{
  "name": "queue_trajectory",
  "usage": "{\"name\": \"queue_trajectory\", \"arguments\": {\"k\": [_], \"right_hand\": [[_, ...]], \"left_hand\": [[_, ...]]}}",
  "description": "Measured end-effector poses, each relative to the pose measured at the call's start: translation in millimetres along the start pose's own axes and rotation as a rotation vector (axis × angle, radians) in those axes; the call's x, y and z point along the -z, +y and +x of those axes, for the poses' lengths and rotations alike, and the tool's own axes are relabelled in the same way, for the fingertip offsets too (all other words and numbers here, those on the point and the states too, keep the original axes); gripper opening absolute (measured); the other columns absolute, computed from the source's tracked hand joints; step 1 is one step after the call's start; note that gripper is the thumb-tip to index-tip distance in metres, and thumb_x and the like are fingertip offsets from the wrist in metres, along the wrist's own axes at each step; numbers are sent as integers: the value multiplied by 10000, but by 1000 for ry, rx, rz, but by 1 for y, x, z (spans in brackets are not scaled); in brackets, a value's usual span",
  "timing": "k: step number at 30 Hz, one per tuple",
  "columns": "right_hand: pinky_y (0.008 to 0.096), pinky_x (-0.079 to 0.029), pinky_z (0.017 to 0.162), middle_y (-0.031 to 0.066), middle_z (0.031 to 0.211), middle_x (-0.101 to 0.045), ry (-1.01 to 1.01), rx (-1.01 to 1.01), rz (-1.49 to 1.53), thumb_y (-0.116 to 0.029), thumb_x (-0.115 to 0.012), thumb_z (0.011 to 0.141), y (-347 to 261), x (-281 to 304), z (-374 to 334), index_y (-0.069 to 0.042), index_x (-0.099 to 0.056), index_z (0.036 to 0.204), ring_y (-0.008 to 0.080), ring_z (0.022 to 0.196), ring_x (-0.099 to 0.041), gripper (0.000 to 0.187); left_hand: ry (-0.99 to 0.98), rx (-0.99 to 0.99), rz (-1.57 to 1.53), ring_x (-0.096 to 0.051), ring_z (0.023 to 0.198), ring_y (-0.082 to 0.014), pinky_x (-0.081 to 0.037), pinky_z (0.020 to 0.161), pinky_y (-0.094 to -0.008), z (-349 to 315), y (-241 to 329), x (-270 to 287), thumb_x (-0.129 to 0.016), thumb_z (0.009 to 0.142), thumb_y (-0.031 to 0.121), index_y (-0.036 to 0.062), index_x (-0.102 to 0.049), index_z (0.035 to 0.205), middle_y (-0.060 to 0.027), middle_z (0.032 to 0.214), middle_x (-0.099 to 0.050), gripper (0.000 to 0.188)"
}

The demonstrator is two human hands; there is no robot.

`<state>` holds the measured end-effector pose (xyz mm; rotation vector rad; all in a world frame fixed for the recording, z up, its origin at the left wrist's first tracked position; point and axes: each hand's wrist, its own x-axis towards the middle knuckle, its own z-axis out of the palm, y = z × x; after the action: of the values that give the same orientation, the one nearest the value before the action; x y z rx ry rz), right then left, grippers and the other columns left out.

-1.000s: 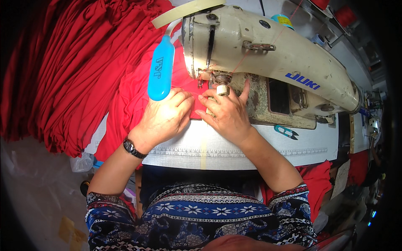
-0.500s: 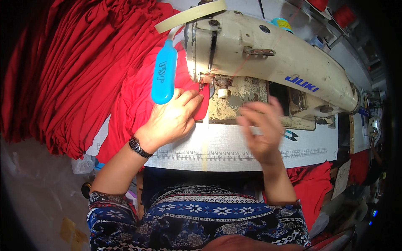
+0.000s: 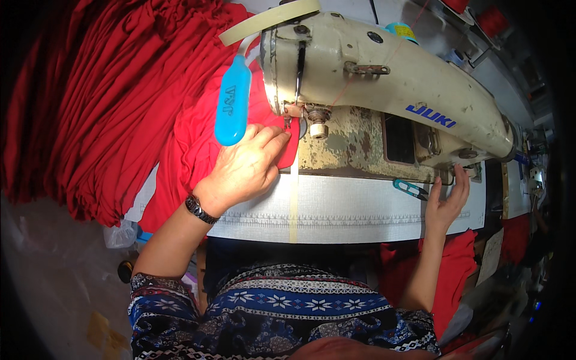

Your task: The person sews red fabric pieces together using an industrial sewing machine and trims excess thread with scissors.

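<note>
Red fabric (image 3: 290, 153), left hand (image 3: 247, 165) atop, right hand (image 3: 447, 199) shifted rightward

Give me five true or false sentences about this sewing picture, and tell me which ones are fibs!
1. The left hand lies on soft red cloth. True.
2. The right hand touches the left hand. False: they are apart, and the right hand is beside the small teal thread snips.
3. A shiny black wristwatch is worn on the left side. True.
4. Blue cloth lies under the left end of the cream-painted metal sewing machine. False: that cloth is red.
5. A printed ruler line runs along the flat white tabletop. True.
</note>
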<state>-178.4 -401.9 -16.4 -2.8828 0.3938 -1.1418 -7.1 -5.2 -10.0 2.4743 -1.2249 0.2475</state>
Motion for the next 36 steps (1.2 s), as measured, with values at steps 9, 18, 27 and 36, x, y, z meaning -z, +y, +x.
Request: {"name": "queue_trajectory", "arguments": {"k": [9, 18, 27, 36], "right_hand": [[643, -127, 1178, 54, 1503, -529, -256, -100, -130, -254, -584, 972, 8, 3, -23, -119, -563, 1427, 272, 1450, -422, 475], [469, -382, 1078, 92, 1242, -678, 14, -13, 159, -102, -656, 918, -16, 21, 19, -73, -704, 1207, 284, 1197, -606, 295], [413, -483, 951, 104, 1126, -687, 108, 418, 393, -12, -692, 833, -86, 8, 46, -36, -711, 997, 276, 1080, -651, 167], [271, -501, 906, 124, 1181, -703, -340, -766, 769, -316, -699, 965, 191, 45, 231, 31, -660, 1238, 155, 1081, -646, 444]], "left_hand": [[-8, -9, 37, -553, 1140, -232, -329, 994, -464, -2, 2, 1, -618, 766, 93, 54, -609, 1303, -75, 1259, -610, 538], [-21, -15, 71, -547, 1169, -233, -324, 1016, -477, -3, 1, -1, -622, 789, 110, 67, -602, 1326, -75, 1284, -609, 539], [51, -47, 160, -538, 1229, -227, -301, 1075, -579, -19, 14, 7, -665, 822, 140, 99, -620, 1291, -51, 1269, -609, 473], [99, -65, 137, -630, 1068, -216, -382, 1030, -523, -29, 9, -5, -721, 860, 132, 76, -655, 1142, -47, 1114, -648, 295]]}}
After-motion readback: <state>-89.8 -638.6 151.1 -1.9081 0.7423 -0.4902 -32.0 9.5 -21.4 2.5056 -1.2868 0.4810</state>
